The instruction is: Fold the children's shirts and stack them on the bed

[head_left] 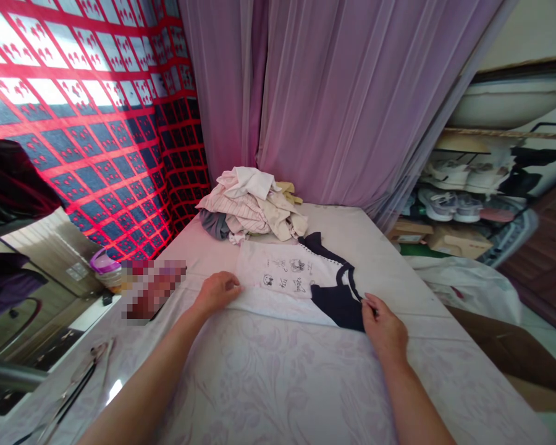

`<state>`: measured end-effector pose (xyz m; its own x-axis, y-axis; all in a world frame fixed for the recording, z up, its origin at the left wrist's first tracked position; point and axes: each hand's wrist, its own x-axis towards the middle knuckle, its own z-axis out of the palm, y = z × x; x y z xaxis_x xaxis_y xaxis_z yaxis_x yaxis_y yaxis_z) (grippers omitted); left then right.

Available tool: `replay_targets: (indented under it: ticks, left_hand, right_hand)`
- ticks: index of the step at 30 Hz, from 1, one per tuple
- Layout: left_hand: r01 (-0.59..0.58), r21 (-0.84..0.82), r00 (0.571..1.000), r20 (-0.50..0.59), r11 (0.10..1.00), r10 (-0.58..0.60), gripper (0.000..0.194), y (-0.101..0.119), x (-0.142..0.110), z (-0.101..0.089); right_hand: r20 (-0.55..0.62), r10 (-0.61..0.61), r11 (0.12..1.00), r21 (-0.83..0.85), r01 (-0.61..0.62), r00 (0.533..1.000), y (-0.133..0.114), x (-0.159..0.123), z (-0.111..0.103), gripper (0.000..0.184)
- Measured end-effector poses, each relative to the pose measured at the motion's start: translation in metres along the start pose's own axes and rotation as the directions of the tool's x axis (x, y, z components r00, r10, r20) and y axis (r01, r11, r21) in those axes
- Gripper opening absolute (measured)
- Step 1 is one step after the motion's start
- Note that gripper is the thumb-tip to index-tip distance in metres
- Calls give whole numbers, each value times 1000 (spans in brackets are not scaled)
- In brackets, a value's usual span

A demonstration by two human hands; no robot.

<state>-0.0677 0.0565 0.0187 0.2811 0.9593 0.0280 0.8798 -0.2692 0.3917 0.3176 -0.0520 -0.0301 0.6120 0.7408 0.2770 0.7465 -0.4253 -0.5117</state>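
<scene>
A white T-shirt [278,267] with black sleeves, a black collar and small black printed figures lies on the table, its neck toward the right and its hem toward the left. A strip along its near side looks folded over. My right hand [385,327] pinches the near black sleeve between thumb and fingers. At the near hem corner, my left hand [217,293] has its fingers curled onto the shirt's edge; the fingertips are partly hidden. Behind the T-shirt sits a heap of crumpled clothes [248,207] in pink, white, beige and grey.
A patterned cloth covers the table [278,377]. Eyeglasses [86,364] and a blurred-out item [152,293] lie at the left. Purple curtains [343,105] hang behind. To the right are a shoe rack [472,170] and a brown cardboard piece [505,346].
</scene>
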Motion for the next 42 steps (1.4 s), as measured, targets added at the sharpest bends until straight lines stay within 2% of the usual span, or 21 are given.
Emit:
replay_targets:
  ticks: [3,5,8,15,20,24,30,37,42]
  left_hand:
    - [135,2,991,13,991,-135,41,-4,6,-1]
    - [185,41,983,2,982,-185,37,-6,13,-3]
    - [197,73,980,14,978,-199,25,-4,24,-5]
    - [235,137,964,95,962,-249,20,2,39,-4]
    - [262,162,956,88,951,-279,23,-3,38,-8]
    - [270,171,949,121,947,-293,21,-5,41,-11]
    - [262,118,943,177,958,-280,25,-1,64,-12]
    - [314,88,939,118,945,-323,39,4,109,-9]
    - [330,75,941,49,941,-334,39,5,125,-5]
  right_hand:
    - [1,-9,1000,-13,9,1000,1,0,1,33]
    - [-5,-17,1000,-20,17,1000,2,1,2,33]
    - [-12,-24,1000,-19,23,1000,3,1,3,32]
    - [-65,-24,998,49,27,998,2,-1,2,33]
    - [-59,-4,999,45,7,998,1,-1,2,33]
    - [-75,7,999,54,-3,997,-1,-2,0,33]
    - [-123,-4,996,84,15,992,-4,-4,-3,36]
    - [-80,8,995,101,0,997,-1,-4,-1,39]
    - [-28,22,998,60,-20,999,0,-3,0,37]
